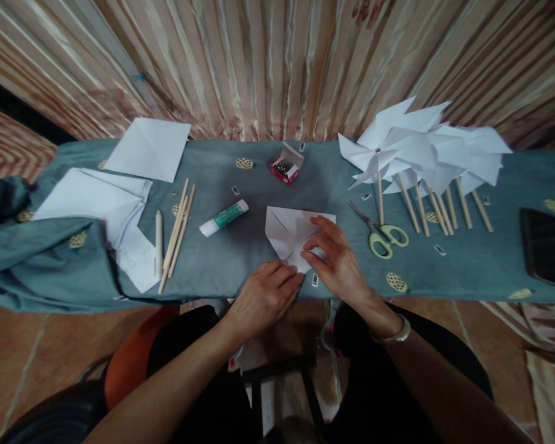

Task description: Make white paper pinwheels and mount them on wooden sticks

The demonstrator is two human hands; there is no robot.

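Note:
A white paper square [293,225] with cut slits lies at the middle of the cloth-covered table, one corner toward me. My left hand [266,291] rests at its near-left edge, fingers closed together and pressing on the near corner. Over the paper's right side is my right hand [337,256], its thumb and forefinger pinched close on a flap of the paper; the exact contact is partly hidden. A green-and-white glue stick [224,217] lies to the left of the paper. Scissors [382,236] with green handles lie to its right, blades partly spread.
Behind the paper stands an open red box [287,165] of small metal pins. Several paper pinwheels [411,148] on wooden sticks lie at the right, beside a dark phone [546,246]. Paper sheets [92,200], wooden sticks [178,231] and a white pencil-like stick [159,243] lie left.

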